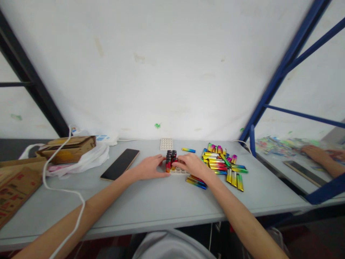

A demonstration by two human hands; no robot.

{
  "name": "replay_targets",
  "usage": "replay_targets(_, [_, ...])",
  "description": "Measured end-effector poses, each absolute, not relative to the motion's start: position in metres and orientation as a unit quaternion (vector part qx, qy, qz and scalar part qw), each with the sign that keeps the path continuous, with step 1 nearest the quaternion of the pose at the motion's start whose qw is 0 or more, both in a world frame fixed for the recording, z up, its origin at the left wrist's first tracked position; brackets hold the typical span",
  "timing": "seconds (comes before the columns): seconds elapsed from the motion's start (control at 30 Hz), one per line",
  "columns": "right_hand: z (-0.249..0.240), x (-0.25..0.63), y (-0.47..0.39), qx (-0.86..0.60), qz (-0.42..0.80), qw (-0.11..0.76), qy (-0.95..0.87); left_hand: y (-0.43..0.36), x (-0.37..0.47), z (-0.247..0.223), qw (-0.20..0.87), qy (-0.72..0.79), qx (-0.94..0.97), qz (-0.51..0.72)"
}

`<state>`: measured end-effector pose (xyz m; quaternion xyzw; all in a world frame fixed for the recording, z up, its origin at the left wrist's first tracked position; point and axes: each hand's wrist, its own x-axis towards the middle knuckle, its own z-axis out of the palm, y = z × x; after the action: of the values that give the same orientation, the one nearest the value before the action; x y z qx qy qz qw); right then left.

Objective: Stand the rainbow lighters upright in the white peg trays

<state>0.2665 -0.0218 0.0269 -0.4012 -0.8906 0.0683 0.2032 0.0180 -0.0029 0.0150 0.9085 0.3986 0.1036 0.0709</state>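
Dark-topped tubes (168, 162) stand upright in a small group near the middle of the frame, in a white holder (181, 172) that shows to the right of them. The step in hand seems to be arranging these tubes: the left hand (151, 166) curves around their left side, thumb and fingers apart, while the right hand (192, 163) bends over the holder, fingertips at a tube. Whether either hand grips or only touches, I cannot tell. The next move seems to call for a steady holder and fingertips kept off the neighbouring tubes. Loose metallic tubes (215, 165) crowd the right; a phone (120, 164) bounds the left, the wall (172, 72) the back. Open room runs along the gray tabletop (151, 201) toward its front edge.
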Motion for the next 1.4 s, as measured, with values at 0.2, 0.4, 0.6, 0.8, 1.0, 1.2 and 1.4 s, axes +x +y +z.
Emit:
replay_targets(0.2, [0.029, 0.29, -0.01, -0.445, 0.008, 0.227, -0.866, -0.003, 0.018, 0.015, 0.073, 0.402, 0.907, 0.107])
replay_targets(0.4, [0.006, 0.33, 0.028, -0.546, -0.062, 0.2, -0.811, -0.003, 0.02, 0.016, 0.073, 0.405, 0.906, 0.102])
replay_targets(0.6, [-0.002, 0.339, 0.046, -0.588, -0.026, 0.124, -0.798, -0.002, 0.019, 0.015, 0.071, 0.4, 0.908, 0.1])
replay_targets(0.8, [0.001, 0.342, 0.047, -0.58, 0.001, 0.225, -0.783, -0.003, 0.019, 0.015, 0.081, 0.407, 0.904, 0.106])
replay_targets(1.0, [-0.003, 0.341, 0.052, -0.557, 0.164, 0.43, -0.692, -0.003, 0.019, 0.016, 0.072, 0.405, 0.906, 0.101])
replay_targets(1.2, [0.008, 0.317, 0.036, -0.439, 0.425, 0.569, -0.55, -0.003, 0.019, 0.016, 0.078, 0.399, 0.907, 0.111])
replay_targets(1.4, [0.017, 0.293, 0.015, -0.388, 0.501, 0.53, -0.564, -0.004, 0.018, 0.016, 0.075, 0.395, 0.909, 0.112])
